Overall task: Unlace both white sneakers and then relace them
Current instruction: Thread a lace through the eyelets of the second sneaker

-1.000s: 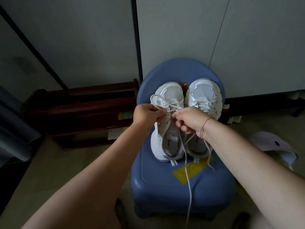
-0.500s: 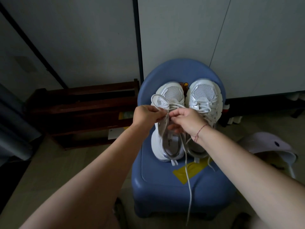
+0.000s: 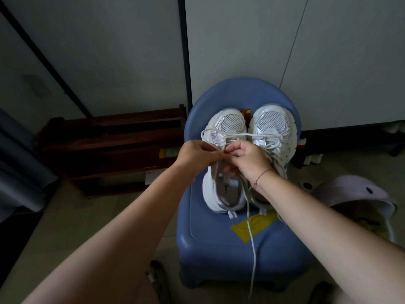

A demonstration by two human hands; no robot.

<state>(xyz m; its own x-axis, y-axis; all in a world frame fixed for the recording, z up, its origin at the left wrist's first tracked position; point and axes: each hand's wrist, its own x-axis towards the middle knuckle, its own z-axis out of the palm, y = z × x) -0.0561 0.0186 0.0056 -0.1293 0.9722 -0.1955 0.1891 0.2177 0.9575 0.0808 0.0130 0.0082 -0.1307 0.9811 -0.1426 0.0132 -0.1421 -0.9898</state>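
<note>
In the centre of the frame, a person's left hand (image 3: 197,155) and right hand (image 3: 248,160) are working over the left-of-frame sneaker (image 3: 229,123), which is sitting beside the right-of-frame sneaker (image 3: 272,122) on a blue stool (image 3: 219,242). The fingers of both hands are curling inward and pinching the white lace (image 3: 228,134), one end of which is trailing off the stool's lower edge. The step probably goes best one eyelet at a time, with even slack and the shoe held steady. Both forearms are reaching in from the bottom corners, the hands close together.
</note>
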